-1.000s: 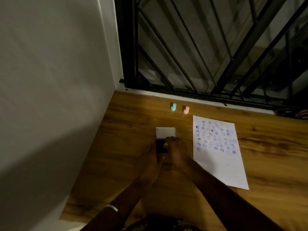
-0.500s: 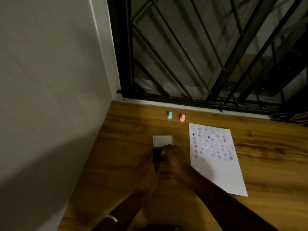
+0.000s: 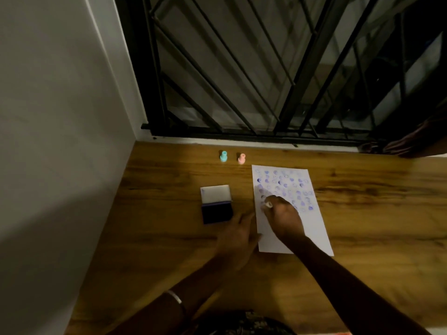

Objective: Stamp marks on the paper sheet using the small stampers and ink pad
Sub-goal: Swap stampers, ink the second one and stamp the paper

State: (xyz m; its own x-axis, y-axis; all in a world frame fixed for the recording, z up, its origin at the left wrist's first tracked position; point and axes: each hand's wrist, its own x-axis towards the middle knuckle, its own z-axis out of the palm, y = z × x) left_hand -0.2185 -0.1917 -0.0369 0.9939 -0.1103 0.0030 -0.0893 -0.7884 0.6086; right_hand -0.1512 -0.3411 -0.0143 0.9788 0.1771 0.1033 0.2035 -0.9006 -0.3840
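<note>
Head view: looking down on a wooden table (image 3: 362,274) set against a white wall (image 3: 60,117) and a black window grille (image 3: 266,81).

Right hand (image 3: 284,217) resting over the paper sheet (image 3: 312,228), fingers curled and pinching a small pale stamper (image 3: 268,204), its lower end touching the sheet near the left edge, just below the rows of purple stamp marks (image 3: 285,184). Whether pressing down or merely touching, impossible to tell.

Left hand (image 3: 238,234) lying flat on the table, fingers straight and spread slightly apart, holding nothing; fingertips reaching the left edge of the paper, between sheet and ink pad.

Ink pad (image 3: 217,204) sitting open on the wood just left of the sheet, white lid folded back away from the person, dark inked face toward the person.

Teal stamper (image 3: 223,156) and pink stamper (image 3: 241,158) standing upright side by side, slightly apart, near the grille beyond the pad and paper.

Silver bangle (image 3: 174,297) showing on the left wrist.
</note>
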